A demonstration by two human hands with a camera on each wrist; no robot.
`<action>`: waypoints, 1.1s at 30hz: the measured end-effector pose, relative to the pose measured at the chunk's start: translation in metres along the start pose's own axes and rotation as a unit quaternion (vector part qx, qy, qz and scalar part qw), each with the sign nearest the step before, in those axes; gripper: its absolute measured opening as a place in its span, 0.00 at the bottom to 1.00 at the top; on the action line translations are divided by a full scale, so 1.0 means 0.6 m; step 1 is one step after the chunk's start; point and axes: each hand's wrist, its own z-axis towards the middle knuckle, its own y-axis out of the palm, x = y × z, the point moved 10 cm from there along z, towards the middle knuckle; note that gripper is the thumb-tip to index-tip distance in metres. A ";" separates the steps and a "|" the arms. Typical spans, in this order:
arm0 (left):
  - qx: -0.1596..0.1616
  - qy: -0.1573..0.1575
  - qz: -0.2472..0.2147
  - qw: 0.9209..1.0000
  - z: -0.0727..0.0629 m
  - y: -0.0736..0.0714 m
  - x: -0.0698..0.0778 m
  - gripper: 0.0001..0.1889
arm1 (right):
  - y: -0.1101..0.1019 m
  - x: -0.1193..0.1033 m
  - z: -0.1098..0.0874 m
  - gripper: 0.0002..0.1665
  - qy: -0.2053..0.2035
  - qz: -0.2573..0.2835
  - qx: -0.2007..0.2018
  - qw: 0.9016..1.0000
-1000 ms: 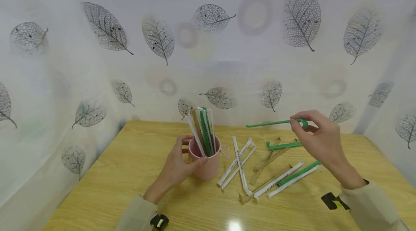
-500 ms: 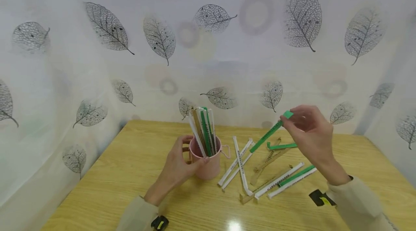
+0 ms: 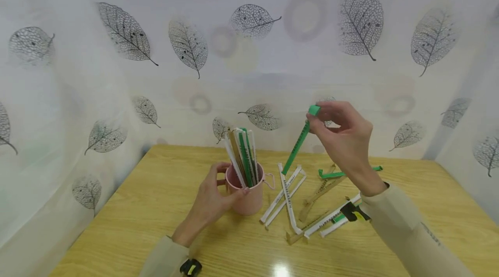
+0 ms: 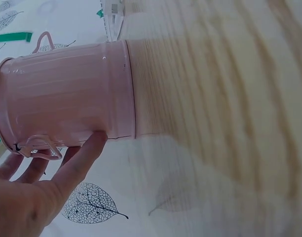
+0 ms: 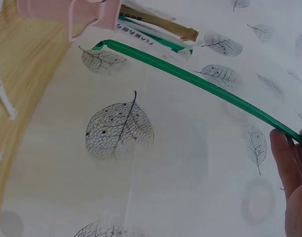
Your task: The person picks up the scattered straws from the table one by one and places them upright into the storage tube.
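Note:
A pink two-handled bucket [image 3: 249, 202] stands upright on the table, and a bunch of wrapped straws [image 3: 243, 156] in white, green and brown leans inside it. My left hand [image 3: 212, 199] grips its left side, thumb at the front near the rim; the left wrist view shows the bucket's ribbed wall [image 4: 67, 89]. My right hand [image 3: 343, 132] pinches the upper end of a green wrapped straw [image 3: 297, 147] between thumb and fingers. That straw slants down toward the left, right of the bucket. Its lower end [image 5: 104, 45] appears close to the bucket in the right wrist view.
On the wooden table [image 3: 163, 190], right of the bucket, lie several white wrapped straws [image 3: 288, 201], brown ones [image 3: 325, 188] and a green one [image 3: 335, 175]. Some are partly hidden by the right forearm. A leaf-patterned sheet [image 3: 273, 78] hangs behind the table.
My right hand has moved left and up with the green straw, which has swung from nearly level to steeply slanted. The left hand and bucket stay put.

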 end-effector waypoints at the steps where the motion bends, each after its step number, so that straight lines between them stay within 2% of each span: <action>1: -0.001 -0.002 -0.001 1.000 0.000 0.000 -0.001 0.40 | 0.010 -0.004 0.006 0.17 -0.003 0.008 -0.003 1.000; 6: -0.005 -0.007 0.000 1.000 0.001 0.001 -0.005 0.39 | 0.058 -0.016 0.020 0.17 -0.018 0.027 -0.023 0.999; 14: -0.009 -0.009 -0.006 1.000 0.001 0.002 -0.007 0.39 | 0.118 -0.009 0.010 0.14 -0.034 0.023 -0.067 0.997; 22: -0.012 -0.006 -0.006 1.000 0.001 0.001 -0.006 0.39 | 0.144 0.001 -0.007 0.15 -0.054 -0.033 -0.093 0.994; 33: -0.012 -0.003 -0.004 1.000 0.003 0.002 -0.007 0.39 | 0.166 0.037 -0.047 0.14 -0.041 -0.059 -0.130 0.989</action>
